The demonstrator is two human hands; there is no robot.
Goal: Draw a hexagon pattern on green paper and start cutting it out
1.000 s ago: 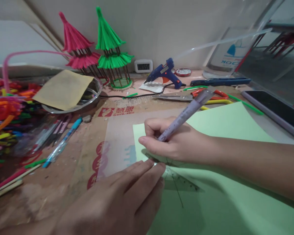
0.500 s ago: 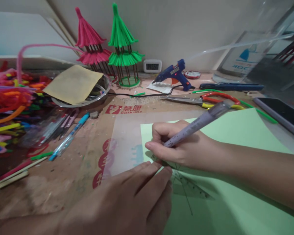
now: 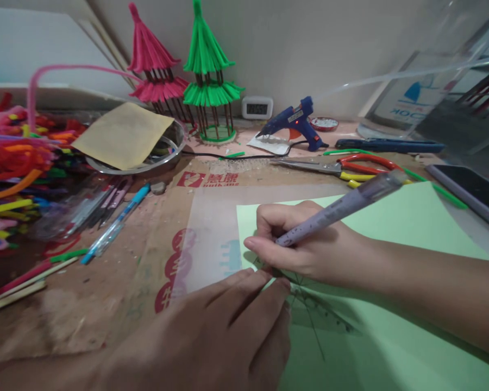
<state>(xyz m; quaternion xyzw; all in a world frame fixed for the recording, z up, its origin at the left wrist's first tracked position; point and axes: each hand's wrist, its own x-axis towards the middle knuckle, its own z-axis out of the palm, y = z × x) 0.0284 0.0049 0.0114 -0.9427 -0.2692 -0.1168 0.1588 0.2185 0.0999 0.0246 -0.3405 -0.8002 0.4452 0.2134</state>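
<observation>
My right hand (image 3: 309, 244) is closed around a lilac pen (image 3: 326, 214), whose tip is hidden behind the fingers. It rests on a light green sheet of paper (image 3: 403, 217), where thin dark lines cross one another. Beside it, the bent fingers of my left hand (image 3: 232, 326) press a clear set square (image 3: 334, 315) against the sheet; their tips nearly meet the right hand. The set square is mostly covered by the hands and shadow.
Behind the paper lie scissors (image 3: 309, 165), a blue glue gun (image 3: 295, 122), a utility knife (image 3: 387, 145) and a phone (image 3: 468, 187). Pink (image 3: 152, 49) and green (image 3: 207, 49) pipe-cleaner towers stand at the back. Left are a metal bowl (image 3: 181, 141), a blue pen (image 3: 120, 220) and pipe cleaners (image 3: 12, 168).
The view has shifted slightly, so most things sit a little further right. The lilac pen leans slightly lower to the right. Both hands keep their places on the paper.
</observation>
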